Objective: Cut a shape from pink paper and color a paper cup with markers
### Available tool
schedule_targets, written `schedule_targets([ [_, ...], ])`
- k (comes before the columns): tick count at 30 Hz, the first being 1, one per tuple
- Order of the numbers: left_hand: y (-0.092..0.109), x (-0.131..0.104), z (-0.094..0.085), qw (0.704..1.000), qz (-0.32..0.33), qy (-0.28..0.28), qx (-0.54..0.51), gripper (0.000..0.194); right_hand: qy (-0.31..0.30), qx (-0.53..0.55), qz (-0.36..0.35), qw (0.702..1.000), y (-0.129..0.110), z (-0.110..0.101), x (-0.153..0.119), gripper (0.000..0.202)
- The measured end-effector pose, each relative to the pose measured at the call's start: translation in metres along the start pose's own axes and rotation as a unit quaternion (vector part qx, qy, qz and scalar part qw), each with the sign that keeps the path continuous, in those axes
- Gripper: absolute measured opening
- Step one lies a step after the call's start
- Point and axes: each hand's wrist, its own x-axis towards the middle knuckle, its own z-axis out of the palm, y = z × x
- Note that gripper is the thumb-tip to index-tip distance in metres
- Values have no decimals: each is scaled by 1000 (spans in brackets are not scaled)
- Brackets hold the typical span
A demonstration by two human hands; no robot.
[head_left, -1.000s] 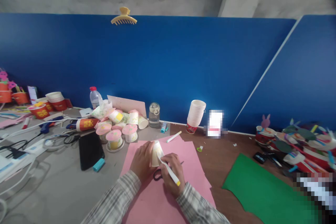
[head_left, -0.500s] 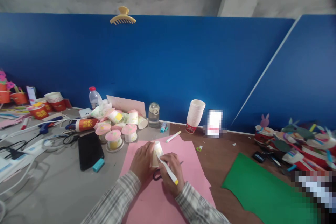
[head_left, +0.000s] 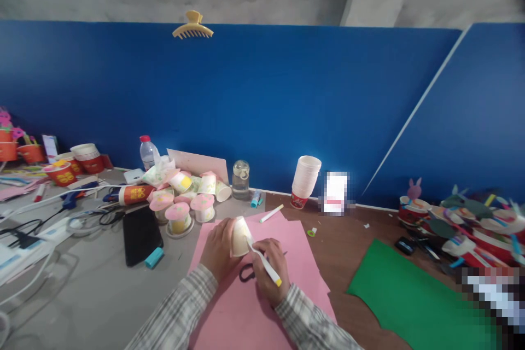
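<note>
My left hand is wrapped round a small white paper cup, held tilted above pink paper. A white marker with a yellow end is pinched in my right hand; its tip end points at the cup's side. Dark-handled scissors lie on the paper, partly hidden by my right hand. Another white marker rests at the paper's far edge.
Pink-topped cups crowd the left beside a black phone and turquoise cap. Behind stand a glass jar and stacked cups. Green paper and paper crafts lie to the right.
The cup has shifted slightly left and up with my left hand, and more of its side shows. My right hand has moved slightly right with the marker.
</note>
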Motion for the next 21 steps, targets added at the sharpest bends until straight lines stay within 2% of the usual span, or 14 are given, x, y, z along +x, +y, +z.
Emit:
schedule_targets([
  [12,-5,3,-1,999,-28,12,-23,82,19,19,25,999,-2,-2,1,13],
  [21,-5,2,-1,1000,-14,-9,-7,81,-6,42,-45,998,-10,-3,3,10],
])
